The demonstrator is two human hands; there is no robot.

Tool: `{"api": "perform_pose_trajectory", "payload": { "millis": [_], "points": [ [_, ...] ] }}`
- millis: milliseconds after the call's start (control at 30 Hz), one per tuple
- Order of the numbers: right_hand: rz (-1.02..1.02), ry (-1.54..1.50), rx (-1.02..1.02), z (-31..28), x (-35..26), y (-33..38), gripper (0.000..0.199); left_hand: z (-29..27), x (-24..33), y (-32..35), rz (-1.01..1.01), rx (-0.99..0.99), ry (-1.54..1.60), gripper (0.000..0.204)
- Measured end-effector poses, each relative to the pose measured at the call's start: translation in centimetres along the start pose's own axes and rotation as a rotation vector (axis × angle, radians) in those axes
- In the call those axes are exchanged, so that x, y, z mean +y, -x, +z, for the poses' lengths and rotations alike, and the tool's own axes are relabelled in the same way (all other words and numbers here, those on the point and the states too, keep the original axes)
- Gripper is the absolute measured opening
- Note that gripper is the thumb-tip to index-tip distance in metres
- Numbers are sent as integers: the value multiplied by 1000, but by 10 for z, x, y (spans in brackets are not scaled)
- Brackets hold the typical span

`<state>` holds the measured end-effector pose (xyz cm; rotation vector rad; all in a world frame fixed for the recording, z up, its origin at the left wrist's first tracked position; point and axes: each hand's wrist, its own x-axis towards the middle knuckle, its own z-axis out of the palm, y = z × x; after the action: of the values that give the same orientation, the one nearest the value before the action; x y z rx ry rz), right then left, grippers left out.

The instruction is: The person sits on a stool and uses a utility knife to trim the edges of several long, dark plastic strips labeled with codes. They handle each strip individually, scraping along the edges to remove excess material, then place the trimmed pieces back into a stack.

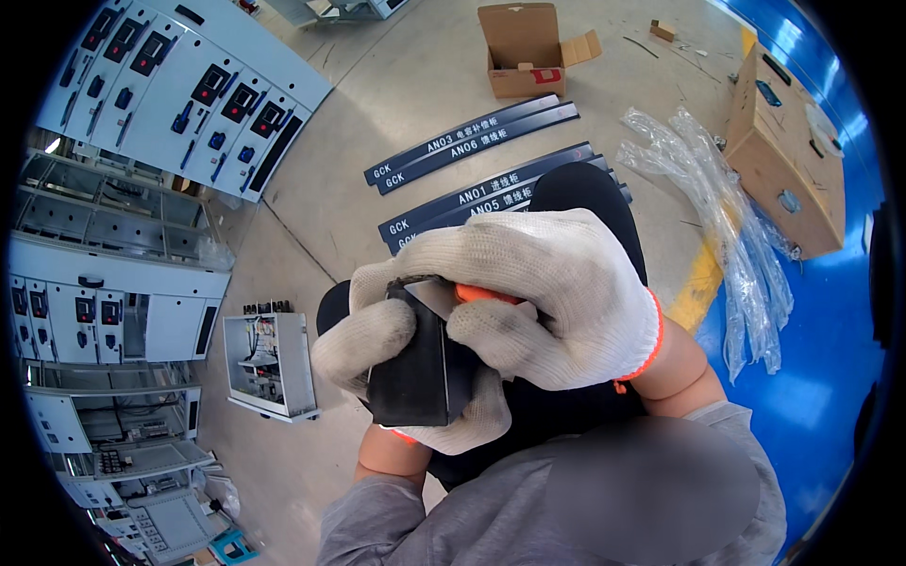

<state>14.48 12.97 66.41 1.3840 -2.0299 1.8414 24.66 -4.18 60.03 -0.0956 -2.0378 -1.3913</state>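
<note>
Both of my hands wear off-white knitted gloves with orange cuffs and meet in front of my knees. My left hand [363, 341] is closed around a black, long-sided piece [411, 370] with a straight ridge, gripping it from the side and from below. At its upper end my right hand [566, 283] pinches a small orange object [484, 293], perhaps a handle; the fingers cover most of it. A greyish flat part shows beside the orange, touching or close to the black piece. Beyond my hands, dark label strips [472, 141] with white lettering lie on the floor.
An open cardboard box [524, 83] stands ahead. To the right are crumpled clear plastic wrap [703, 226] and a brown wooden-looking case [788, 151]. Grey switchgear cabinets [189, 85] line the left, with an open metal drawer unit [271, 366] on the floor nearer me.
</note>
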Motion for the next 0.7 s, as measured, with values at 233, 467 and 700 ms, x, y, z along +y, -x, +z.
{"api": "perform_pose_trajectory", "payload": {
  "millis": [233, 467, 700],
  "points": [
    [-93, -39, 40, 13, 19, 0, 37, 3, 4, 0, -73, 97, 98, 77],
    [-64, -96, 10, 12, 20, -2, 40, -3, 3, -19, 195, -189, -68, 65],
    [-22, -62, -19, 4, 13, -3, 35, -4, 11, -8, -87, -78, -80, 65]
  ]
}}
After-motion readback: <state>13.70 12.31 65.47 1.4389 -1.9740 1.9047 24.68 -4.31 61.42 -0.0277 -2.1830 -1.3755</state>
